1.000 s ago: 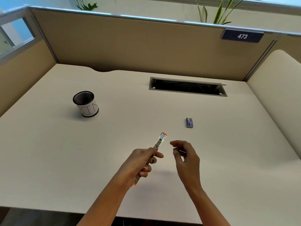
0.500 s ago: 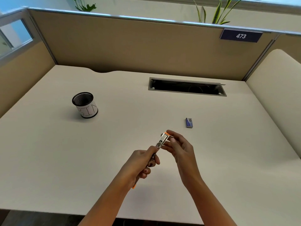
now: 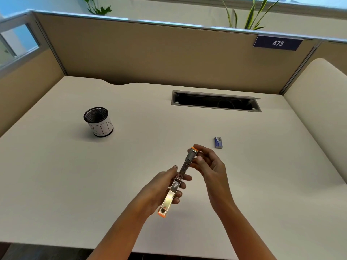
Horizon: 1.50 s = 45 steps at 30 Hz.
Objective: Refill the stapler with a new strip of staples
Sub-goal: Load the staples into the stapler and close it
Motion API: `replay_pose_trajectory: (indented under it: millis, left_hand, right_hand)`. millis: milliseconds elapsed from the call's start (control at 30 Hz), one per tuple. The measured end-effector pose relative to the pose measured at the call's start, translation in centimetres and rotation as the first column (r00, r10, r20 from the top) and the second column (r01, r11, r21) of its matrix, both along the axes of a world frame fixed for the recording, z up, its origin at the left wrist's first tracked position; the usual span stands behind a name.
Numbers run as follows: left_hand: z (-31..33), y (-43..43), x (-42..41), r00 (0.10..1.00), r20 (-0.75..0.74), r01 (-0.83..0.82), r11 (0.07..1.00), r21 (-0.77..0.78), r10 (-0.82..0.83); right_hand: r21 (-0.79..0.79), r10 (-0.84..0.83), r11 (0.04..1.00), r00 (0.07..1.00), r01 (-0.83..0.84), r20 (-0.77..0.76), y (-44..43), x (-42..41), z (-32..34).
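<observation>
A slim metal stapler [image 3: 180, 177] with orange ends is held above the desk, swung open and stretched out lengthwise. My left hand [image 3: 161, 190] grips its near half. My right hand [image 3: 208, 164] pinches the far end by the orange tip; whether a staple strip is between those fingers I cannot tell. A small blue staple box [image 3: 218, 142] lies on the desk just beyond and right of my right hand.
A black mesh pen cup [image 3: 98, 121] with a white label stands at the left of the cream desk [image 3: 75, 184]. A rectangular cable slot [image 3: 216, 100] is cut in the desk at the back. Beige partition walls enclose the desk.
My right hand moved from beside the stapler onto its far end. The stapler swung further open and its near end came into view below my left hand.
</observation>
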<state>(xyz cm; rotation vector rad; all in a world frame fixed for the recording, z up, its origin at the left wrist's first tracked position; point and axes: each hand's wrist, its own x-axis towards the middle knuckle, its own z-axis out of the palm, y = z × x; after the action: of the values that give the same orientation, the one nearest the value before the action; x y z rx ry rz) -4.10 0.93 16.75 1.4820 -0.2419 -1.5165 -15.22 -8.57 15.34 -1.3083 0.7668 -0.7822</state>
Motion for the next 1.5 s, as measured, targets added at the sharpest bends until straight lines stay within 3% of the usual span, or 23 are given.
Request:
replay_pose_trajectory:
  millis: [133, 267, 367, 500, 600, 933, 1100, 1300, 1500]
  left_hand:
    - [0.3, 0.0, 0.2, 0.976, -0.206, -0.094, 0.990, -0.105, 0.071]
    - [0.8, -0.2, 0.5, 0.862, -0.463, -0.280, 0.955, -0.101, 0.204]
    - [0.7, -0.2, 0.7, 0.814, -0.537, -0.319, 0.943, -0.098, 0.220]
    - [0.1, -0.3, 0.6, 0.813, -0.535, -0.317, 0.946, -0.074, 0.231]
    - [-0.2, -0.6, 0.4, 0.787, -0.557, -0.347, 0.937, -0.043, 0.265]
    - [-0.8, -0.8, 1.1, 0.808, -0.521, -0.321, 0.947, 0.006, 0.277]
    - [-1.3, -0.5, 0.8, 0.850, -0.468, -0.283, 0.959, -0.016, 0.243]
    - [-1.9, -0.5, 0.8, 0.869, -0.446, -0.255, 0.966, -0.033, 0.214]
    - [-2.9, -0.6, 0.9, 0.939, -0.175, -0.289, 0.955, 0.059, 0.295]
  right_hand:
    - [-0.049, 0.036, 0.998, 0.999, -0.037, -0.006, -0.6, -0.3, 0.1]
    - [-0.177, 0.135, 0.974, 0.990, -0.138, -0.030, -0.7, -1.0, 0.1]
    - [-0.330, 0.306, 0.873, 0.930, -0.360, -0.206, -0.7, -1.5, -0.5]
    - [-0.274, 0.484, 0.784, 0.825, -0.557, -0.292, -1.0, -2.2, -0.5]
    - [-0.273, 0.518, 0.735, 0.774, -0.620, -0.363, -0.5, -2.0, -0.6]
    - [-0.296, 0.392, 0.845, 0.892, -0.446, -0.225, -0.2, -0.7, -1.1]
    - [-0.165, 0.272, 0.947, 0.962, -0.274, -0.036, -0.6, -0.5, -0.6]
    - [-0.039, 0.226, 0.974, 0.970, -0.223, 0.090, -0.2, -0.4, -0.7]
    - [0.054, 0.043, 0.997, 0.995, -0.047, 0.088, -0.1, -0.6, -1.2]
